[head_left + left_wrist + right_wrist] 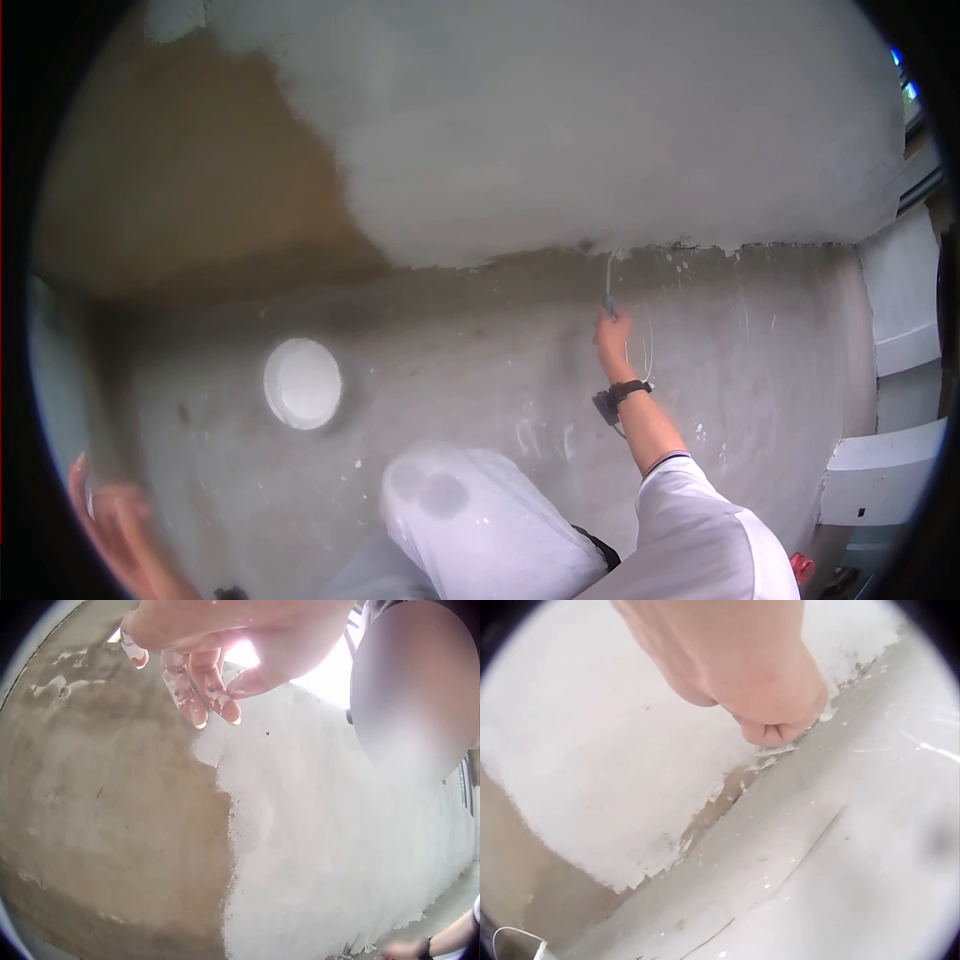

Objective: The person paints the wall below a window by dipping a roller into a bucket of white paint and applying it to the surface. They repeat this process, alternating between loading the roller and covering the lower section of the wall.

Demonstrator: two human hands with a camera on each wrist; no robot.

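My right hand [613,338] grips the blue-grey handle of a thin tool [610,275]. Its narrow pale end reaches the bottom edge of the wall's coating. In the right wrist view curled fingers [772,735] show low by the wall's foot, with the tool hidden behind the hand. My left hand [125,525], blurred at the lower left of the head view, is raised with nothing in it. White paste smears its loosely bent fingers [180,686] in the left wrist view. The wall carries a pale coating [600,120] on the right and bare brown [210,180] on the left.
A round white bucket [272,388] stands on the grey floor [480,370], left of centre. White specks and streaks dot the floor. A knee in pale cloth [470,500] is in front of me. White ledges [890,470] line the far right.
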